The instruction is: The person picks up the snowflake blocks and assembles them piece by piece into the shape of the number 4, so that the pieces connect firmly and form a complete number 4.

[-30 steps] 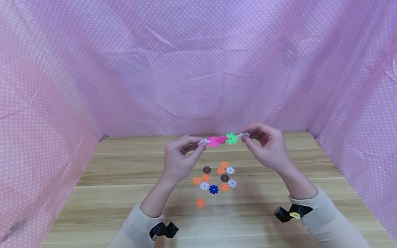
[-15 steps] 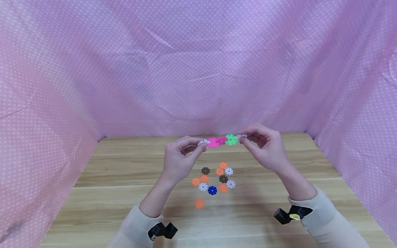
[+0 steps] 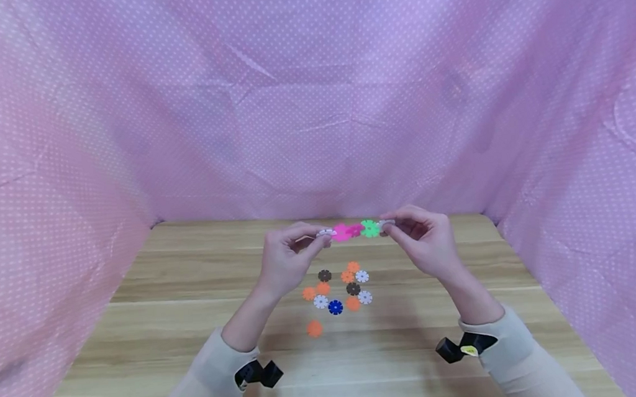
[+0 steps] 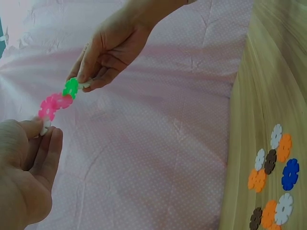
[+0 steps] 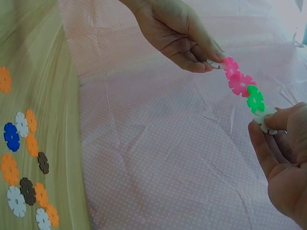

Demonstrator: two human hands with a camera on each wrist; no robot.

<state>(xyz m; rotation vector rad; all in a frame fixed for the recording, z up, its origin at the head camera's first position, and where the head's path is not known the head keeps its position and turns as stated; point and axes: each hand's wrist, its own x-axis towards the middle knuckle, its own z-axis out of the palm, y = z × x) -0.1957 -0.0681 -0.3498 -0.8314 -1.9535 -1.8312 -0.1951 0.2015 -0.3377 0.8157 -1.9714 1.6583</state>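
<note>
A short chain of notched plastic discs, two pink discs [image 3: 341, 232] and a green disc [image 3: 369, 228] with a white disc at each end, hangs between the two hands above the table. My left hand [image 3: 287, 258] pinches the left white disc [image 3: 325, 232] between thumb and fingers. At the other end, my right hand [image 3: 426, 240] grips the right white disc [image 5: 265, 120], partly covered by the thumb. In both wrist views the pieces look slotted into each other edge to edge, turned at different angles.
Below the hands, on the wooden table [image 3: 194, 333], lie loose discs: several orange ones [image 3: 314, 329], a blue one [image 3: 335, 307], white ones [image 3: 364, 298] and brown ones [image 3: 353, 289]. Pink dotted cloth [image 3: 310, 99] encloses the table's back and sides.
The right hand and its end of the chain have come slightly left, closer to the left hand. The whole view has shifted a little; the loose discs lie in the same arrangement.
</note>
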